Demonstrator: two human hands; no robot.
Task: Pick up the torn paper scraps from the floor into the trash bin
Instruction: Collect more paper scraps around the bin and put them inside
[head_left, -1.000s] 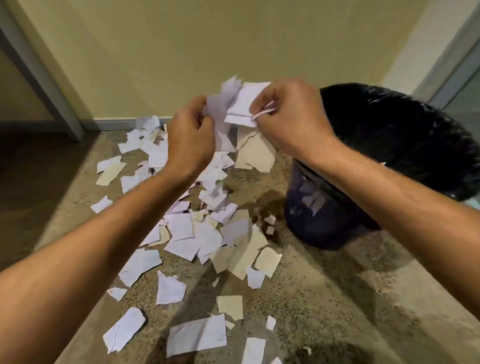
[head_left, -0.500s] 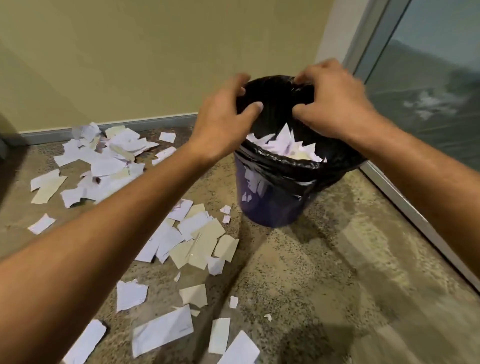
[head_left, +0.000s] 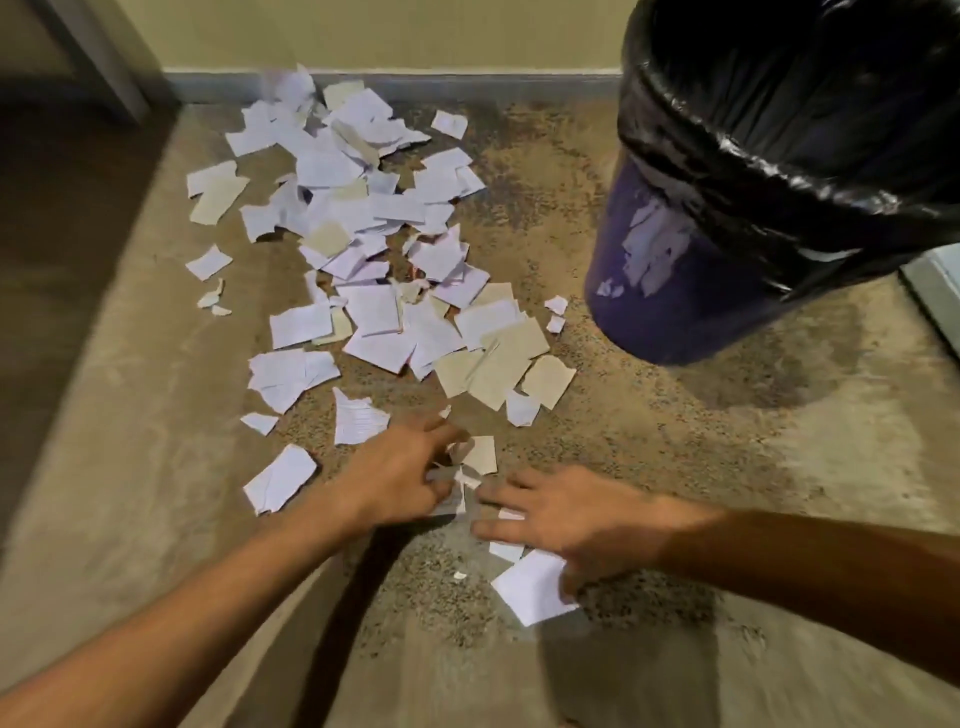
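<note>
Many torn white and tan paper scraps (head_left: 374, 312) lie scattered over the speckled floor, from the back wall toward me. The dark blue trash bin (head_left: 670, 291), lined with a black bag, stands at the upper right; its inside is hidden from here. My left hand (head_left: 400, 478) is down on the floor, fingers curled around a few small crumpled scraps (head_left: 462, 467). My right hand (head_left: 566, 514) lies flat beside it with fingers spread, resting on small scraps. Its thumb touches a larger white scrap (head_left: 530, 590).
A yellow wall with a grey baseboard (head_left: 467, 83) closes off the back. A door frame post (head_left: 98, 62) stands at the upper left. A grey threshold strip (head_left: 935, 291) runs along the right behind the bin.
Both hands held a bundle of scraps, dropped it in the bin, then came down from the bin's rim to the floor. My view has tilted down onto the near scraps.
</note>
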